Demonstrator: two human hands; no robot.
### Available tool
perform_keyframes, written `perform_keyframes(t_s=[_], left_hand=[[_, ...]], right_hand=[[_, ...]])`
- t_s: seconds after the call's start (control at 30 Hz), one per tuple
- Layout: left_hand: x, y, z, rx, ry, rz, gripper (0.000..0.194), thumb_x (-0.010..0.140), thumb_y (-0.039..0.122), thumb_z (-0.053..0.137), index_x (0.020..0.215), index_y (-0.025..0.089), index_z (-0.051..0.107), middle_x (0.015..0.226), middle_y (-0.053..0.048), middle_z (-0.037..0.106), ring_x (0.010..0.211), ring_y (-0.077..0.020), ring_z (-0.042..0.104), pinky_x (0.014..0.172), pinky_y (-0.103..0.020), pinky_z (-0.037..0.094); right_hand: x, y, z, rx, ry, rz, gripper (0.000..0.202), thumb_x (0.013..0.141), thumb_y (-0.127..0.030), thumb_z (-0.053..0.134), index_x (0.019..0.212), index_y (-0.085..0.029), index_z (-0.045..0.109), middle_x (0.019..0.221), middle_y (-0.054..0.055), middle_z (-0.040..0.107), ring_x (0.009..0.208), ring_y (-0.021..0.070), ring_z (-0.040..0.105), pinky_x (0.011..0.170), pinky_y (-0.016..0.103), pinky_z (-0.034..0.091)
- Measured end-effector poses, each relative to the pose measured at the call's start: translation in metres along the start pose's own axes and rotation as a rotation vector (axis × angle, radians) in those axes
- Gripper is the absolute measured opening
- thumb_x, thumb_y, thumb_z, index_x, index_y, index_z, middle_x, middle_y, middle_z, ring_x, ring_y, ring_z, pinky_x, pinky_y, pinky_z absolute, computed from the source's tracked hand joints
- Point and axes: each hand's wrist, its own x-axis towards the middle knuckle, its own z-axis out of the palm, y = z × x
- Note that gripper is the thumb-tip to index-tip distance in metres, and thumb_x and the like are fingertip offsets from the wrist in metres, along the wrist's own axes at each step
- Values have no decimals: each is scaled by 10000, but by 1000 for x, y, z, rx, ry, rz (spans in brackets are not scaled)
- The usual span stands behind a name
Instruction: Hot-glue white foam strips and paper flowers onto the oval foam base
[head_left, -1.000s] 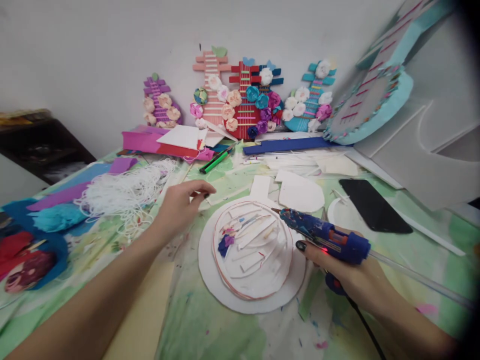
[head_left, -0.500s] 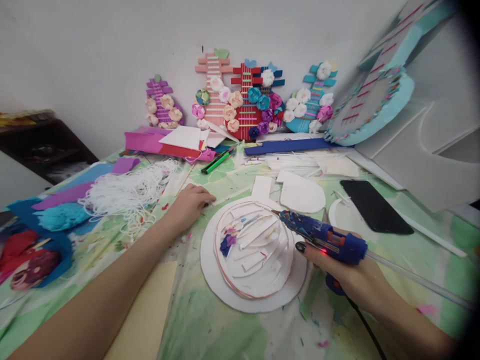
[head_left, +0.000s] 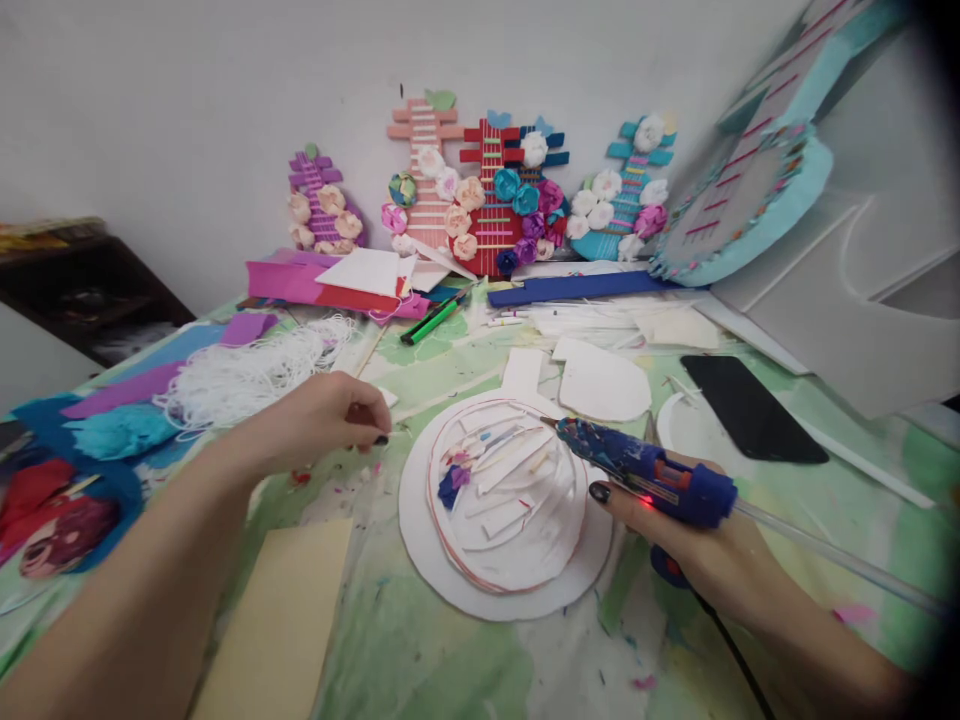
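My right hand (head_left: 724,555) is wrapped round a blue hot glue gun (head_left: 645,465) with a red light lit and a clear glue stick out of its back. The gun's nozzle points left, over the far right rim of a shallow white dish (head_left: 480,580) with a reddish edge. White strips and purple scraps (head_left: 452,484) lie in the dish, which rests on a larger white disc (head_left: 420,540). Left of the disc, my left hand (head_left: 341,410) hovers with fingertips pinched; whatever they hold is too small to make out. A small white piece (head_left: 388,397) shows beside its knuckles.
Small flower-decorated guitars, such as a red one (head_left: 491,215), lean on the wall. White string (head_left: 232,370) is heaped at left, near a cream sheet (head_left: 285,610). A black phone (head_left: 754,408) and white foam cutouts (head_left: 604,380) lie at right. A green cutter (head_left: 435,318) lies behind.
My left hand has lifted and moved left, away from the table beside the disc, and its fingers are now pinched. My right hand and the glue gun have hardly moved.
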Motion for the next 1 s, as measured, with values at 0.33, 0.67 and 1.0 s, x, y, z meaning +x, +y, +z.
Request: perform_keyframes(t_s=[0.33,0.67,1.0], left_hand=[[-1,-11,17,-85,-233,-125,99,600,205,507,671,197,575,615,10,582,593,-152,571,530,-216,408],[3,-3,17,130,76,-145,74,561,150,545,589,183,605,664,-16,647,641,-173,591,539,-224,386],[10,26,42,-1081,165,320,126,604,153,774,628,157,651,743,-9,644,690,-87,586,635,-152,464]], right_hand=[[0,0,2,-27,-1,-14,226,763,-394,626,741,-172,593,522,-43,445,409,80,359,355,220,275],[-1,-3,1,-4,-6,-18,240,762,-384,633,667,-186,536,517,-49,417,418,80,356,361,218,276],[-4,-6,2,-20,-47,-93,165,764,-360,632,745,-198,607,667,9,571,622,165,535,557,272,442]])
